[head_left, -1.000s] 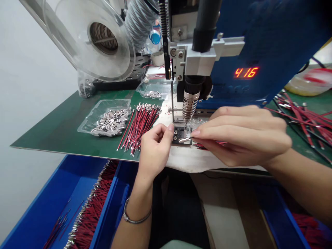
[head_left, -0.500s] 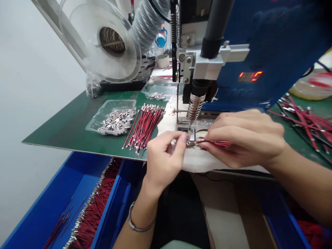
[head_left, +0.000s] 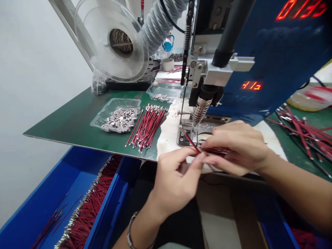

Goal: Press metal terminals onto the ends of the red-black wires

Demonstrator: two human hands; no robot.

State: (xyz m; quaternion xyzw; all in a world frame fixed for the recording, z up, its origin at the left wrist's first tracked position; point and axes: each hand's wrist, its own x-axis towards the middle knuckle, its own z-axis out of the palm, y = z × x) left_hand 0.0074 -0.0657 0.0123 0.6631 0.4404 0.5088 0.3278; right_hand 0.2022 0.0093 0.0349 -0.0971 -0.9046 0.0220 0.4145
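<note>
**Both hands on red wires at the machine's fixture**

The left hand (head_left: 178, 176) pinches a single red wire (head_left: 190, 141) between thumb and forefinger. The wire slants up and left, its far end over the small metal fixture (head_left: 181, 138) beneath the coiled nozzle (head_left: 199, 111). The right hand (head_left: 238, 148), close against the left, is closed on a bundle of red wires (head_left: 216, 150) over the white cloth (head_left: 168, 135). Left of them, a loose pile of wires (head_left: 147, 126) lies beside a clear tray of metal sleeves (head_left: 118, 119)

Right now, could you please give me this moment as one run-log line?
left hand: pinching red wire | right hand: holding wire bundle | red wire: far end over fixture
</note>
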